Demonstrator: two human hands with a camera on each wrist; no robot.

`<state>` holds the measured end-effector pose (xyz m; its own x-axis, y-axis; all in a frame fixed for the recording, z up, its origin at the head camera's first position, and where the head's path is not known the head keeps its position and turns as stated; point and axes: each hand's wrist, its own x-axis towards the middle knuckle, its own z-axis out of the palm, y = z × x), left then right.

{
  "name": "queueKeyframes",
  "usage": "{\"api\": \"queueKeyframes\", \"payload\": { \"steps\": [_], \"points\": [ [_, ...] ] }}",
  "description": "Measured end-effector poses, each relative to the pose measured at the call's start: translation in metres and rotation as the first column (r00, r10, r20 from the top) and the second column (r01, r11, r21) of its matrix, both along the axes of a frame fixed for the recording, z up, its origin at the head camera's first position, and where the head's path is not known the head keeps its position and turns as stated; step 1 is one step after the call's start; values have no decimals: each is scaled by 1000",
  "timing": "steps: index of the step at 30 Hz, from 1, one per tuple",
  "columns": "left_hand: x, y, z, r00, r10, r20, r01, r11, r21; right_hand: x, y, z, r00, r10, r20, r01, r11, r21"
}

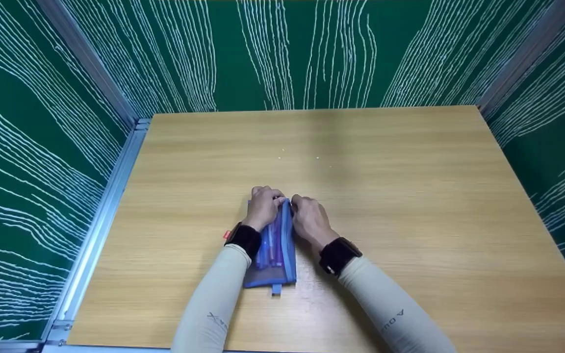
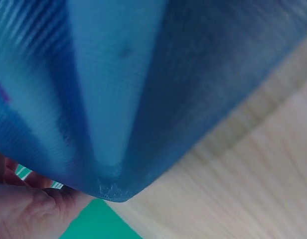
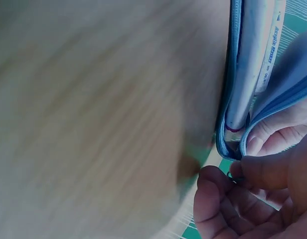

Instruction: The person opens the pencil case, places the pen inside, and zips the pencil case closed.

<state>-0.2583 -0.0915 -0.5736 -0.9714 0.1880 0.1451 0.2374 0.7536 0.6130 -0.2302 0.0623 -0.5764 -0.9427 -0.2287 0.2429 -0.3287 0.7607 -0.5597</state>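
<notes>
A blue mesh pencil case (image 1: 264,276) lies lengthwise on the table, with several pens showing through its side. My left hand (image 1: 263,208) grips its far end, thumb against the mesh near the corner. At that same end my right hand (image 1: 309,220) pinches the small zipper pull between thumb and forefinger, close to the left fingertips. In the right wrist view the blue zipper (image 3: 234,55) is parted, and a white marker (image 3: 249,64) with printed lettering shows between its edges. The left wrist view is mostly filled by the mesh side (image 2: 208,74).
The wooden table (image 1: 410,196) spreads around the case, with a few tiny white specks (image 1: 317,158) beyond the hands. Green panels with white wavy lines (image 1: 331,59) stand at the back and both sides. A metal rail (image 1: 101,211) runs along the left edge.
</notes>
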Motion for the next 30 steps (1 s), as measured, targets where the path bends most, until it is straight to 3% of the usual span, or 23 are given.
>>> {"api": "queueKeyframes", "payload": {
  "steps": [12,21,30],
  "points": [
    [1,3,1,999,32,14,-31,999,-44,1,0,1,998,25,53,-28,998,52],
    [0,4,1,1000,18,5,-18,997,-71,6,1,4,996,65,64,-68,997,39],
    [-2,4,2,1000,1,-5,-1,998,-65,12,2,11,985,92,147,-100,994,47]
  ]
}}
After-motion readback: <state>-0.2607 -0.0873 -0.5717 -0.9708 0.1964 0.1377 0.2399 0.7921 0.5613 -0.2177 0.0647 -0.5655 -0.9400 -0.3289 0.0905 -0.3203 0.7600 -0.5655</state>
